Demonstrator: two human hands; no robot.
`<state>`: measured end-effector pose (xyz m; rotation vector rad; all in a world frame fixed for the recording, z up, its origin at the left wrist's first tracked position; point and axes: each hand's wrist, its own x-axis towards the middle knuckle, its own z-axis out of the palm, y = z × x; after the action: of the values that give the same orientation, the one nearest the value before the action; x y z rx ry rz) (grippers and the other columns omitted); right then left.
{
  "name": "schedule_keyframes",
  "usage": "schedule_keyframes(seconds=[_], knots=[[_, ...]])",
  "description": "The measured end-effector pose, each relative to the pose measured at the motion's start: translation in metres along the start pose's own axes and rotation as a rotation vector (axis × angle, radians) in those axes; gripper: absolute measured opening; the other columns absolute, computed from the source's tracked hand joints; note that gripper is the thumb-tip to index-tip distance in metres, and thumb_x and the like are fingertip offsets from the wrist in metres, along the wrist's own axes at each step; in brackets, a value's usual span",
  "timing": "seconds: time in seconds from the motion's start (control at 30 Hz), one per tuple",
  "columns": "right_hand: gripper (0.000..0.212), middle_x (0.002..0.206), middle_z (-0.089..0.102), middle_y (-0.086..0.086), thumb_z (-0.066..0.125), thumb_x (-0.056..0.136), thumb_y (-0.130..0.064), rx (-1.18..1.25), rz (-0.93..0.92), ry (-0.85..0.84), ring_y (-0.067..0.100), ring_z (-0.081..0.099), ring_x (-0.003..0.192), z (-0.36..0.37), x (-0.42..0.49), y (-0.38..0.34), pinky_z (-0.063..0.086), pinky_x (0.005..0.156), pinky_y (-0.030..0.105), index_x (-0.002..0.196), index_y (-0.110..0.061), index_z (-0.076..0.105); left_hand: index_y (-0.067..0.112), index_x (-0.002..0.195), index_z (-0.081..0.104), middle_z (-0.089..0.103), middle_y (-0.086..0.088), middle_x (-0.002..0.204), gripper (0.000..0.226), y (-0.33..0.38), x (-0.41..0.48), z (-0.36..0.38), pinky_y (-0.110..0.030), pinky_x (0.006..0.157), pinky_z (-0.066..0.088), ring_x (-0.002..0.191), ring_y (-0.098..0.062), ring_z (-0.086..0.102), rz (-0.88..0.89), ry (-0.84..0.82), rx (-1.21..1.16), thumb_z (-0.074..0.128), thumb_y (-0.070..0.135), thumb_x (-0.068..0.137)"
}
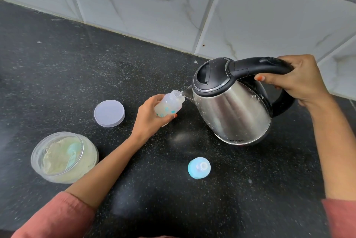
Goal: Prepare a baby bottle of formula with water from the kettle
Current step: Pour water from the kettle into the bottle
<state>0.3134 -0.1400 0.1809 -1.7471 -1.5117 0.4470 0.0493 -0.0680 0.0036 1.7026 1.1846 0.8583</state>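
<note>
Lower left of the frame: open formula jar w/ a pale-blue scoop lying in the powder. Its lid lies flat up-right of it on the dark desk, both parked clear of the pour, I'd judge.

Centre: the left grip is curled round the lower body of the baby bottle. It tilts the bottle so the open neck leans toward the spout (prob. an easier target than a narrow upright mouth). Cloudy whitish contents show low in the bottle.

Below centre-right, the teat cap stands on the desk, well apart, likely waiting for closing.

Right of centre: steel kettle tipped left, lid shut, spout at the bottle's mouth w/ a thin stream of water. The right grip is wrapped round its black handle.

Writing: a small dark brand mark sits low on the kettle's body, too small to read. The bottle carries blue-green printed shapes, no legible text.
</note>
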Motion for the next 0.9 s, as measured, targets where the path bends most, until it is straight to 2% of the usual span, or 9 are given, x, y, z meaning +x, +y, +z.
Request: schedule_keyframes(seconds=[0.1,0.13,0.23,0.3,0.43,0.53,0.63,0.77,0.9], knots=[[0.038,0.042,0.053,-0.015,0.075,0.044,-0.054,0.022,0.017,-0.013,0.001,0.046,0.039,0.0000,0.0003,-0.0006,0.032,0.040,0.009,0.060,-0.021,0.066,0.012,0.122,0.053,0.053,0.008,0.116,0.061,-0.0001,-0.0002,0.0002,-0.023,0.088,0.040,0.107,-0.006,0.047,-0.001,-0.002,-0.006,0.081,0.015,0.068],[0.039,0.042,0.053,-0.015,0.075,0.045,-0.054,0.026,0.016,-0.014,0.001,0.046,0.039,0.0005,0.0002,-0.0010,0.032,0.040,0.010,0.062,-0.020,0.065,0.012,0.122,0.053,0.054,0.008,0.116,0.061,-0.0004,-0.0001,0.0002,-0.023,0.088,0.041,0.107,-0.006,0.047,0.000,-0.002,-0.005,0.081,0.016,0.068],[0.068,0.043,0.054,-0.015,0.076,0.039,-0.066,0.026,-0.002,-0.005,0.001,0.046,0.039,0.0013,-0.0010,-0.0034,0.032,0.041,0.009,0.071,-0.008,0.063,0.012,0.122,0.052,0.056,0.002,0.122,0.061,-0.0006,0.0000,0.0003,-0.023,0.088,0.040,0.108,-0.005,0.046,0.002,-0.004,0.003,0.081,0.016,0.068],[0.074,0.044,0.055,-0.015,0.073,0.038,-0.073,0.036,0.001,-0.014,0.001,0.047,0.039,0.0005,-0.0015,-0.0046,0.033,0.041,0.009,0.071,-0.008,0.063,0.012,0.123,0.052,0.056,0.000,0.124,0.062,-0.0005,0.0003,0.0000,-0.022,0.088,0.040,0.108,-0.005,0.046,0.002,-0.002,0.004,0.080,0.016,0.068],[0.064,0.043,0.054,-0.015,0.082,0.049,-0.051,-0.007,-0.018,-0.018,0.001,0.047,0.039,0.0000,0.0003,-0.0018,0.033,0.041,0.009,0.077,0.004,0.065,0.012,0.123,0.052,0.056,-0.001,0.125,0.062,-0.0006,0.0006,0.0001,-0.023,0.089,0.041,0.109,-0.006,0.046,0.001,-0.002,0.006,0.080,0.016,0.068],[0.037,0.042,0.052,-0.015,0.079,0.048,-0.050,-0.012,0.004,-0.014,0.001,0.044,0.039,0.0011,0.0009,-0.0026,0.030,0.041,0.010,0.062,-0.019,0.067,0.011,0.122,0.053,0.058,-0.001,0.123,0.062,-0.0013,0.0008,0.0005,-0.026,0.090,0.043,0.108,-0.008,0.049,0.001,0.009,0.009,0.081,0.017,0.067],[0.021,0.043,0.053,-0.016,0.074,0.046,-0.051,0.013,0.006,-0.027,0.000,0.045,0.040,0.0005,0.0017,-0.0033,0.031,0.041,0.010,0.056,-0.034,0.067,0.011,0.122,0.053,0.058,-0.002,0.123,0.062,-0.0019,0.0008,0.0004,-0.026,0.090,0.043,0.106,-0.006,0.047,0.002,0.008,0.013,0.081,0.017,0.067],[0.020,0.044,0.054,-0.017,0.083,0.060,-0.029,-0.005,-0.027,-0.042,0.000,0.047,0.040,0.0002,0.0015,-0.0051,0.032,0.042,0.009,0.055,-0.040,0.066,0.011,0.122,0.053,0.057,-0.003,0.124,0.062,-0.0015,0.0005,0.0000,-0.027,0.091,0.044,0.106,-0.006,0.046,0.002,0.004,0.007,0.081,0.016,0.067],[0.018,0.044,0.055,-0.016,0.076,0.047,-0.050,0.041,0.002,-0.039,0.000,0.046,0.041,0.0015,-0.0005,-0.0086,0.032,0.042,0.009,0.058,-0.037,0.067,0.011,0.121,0.053,0.057,-0.001,0.122,0.061,-0.0010,0.0002,0.0001,-0.027,0.091,0.044,0.106,-0.006,0.047,0.000,0.003,0.001,0.081,0.016,0.067]])
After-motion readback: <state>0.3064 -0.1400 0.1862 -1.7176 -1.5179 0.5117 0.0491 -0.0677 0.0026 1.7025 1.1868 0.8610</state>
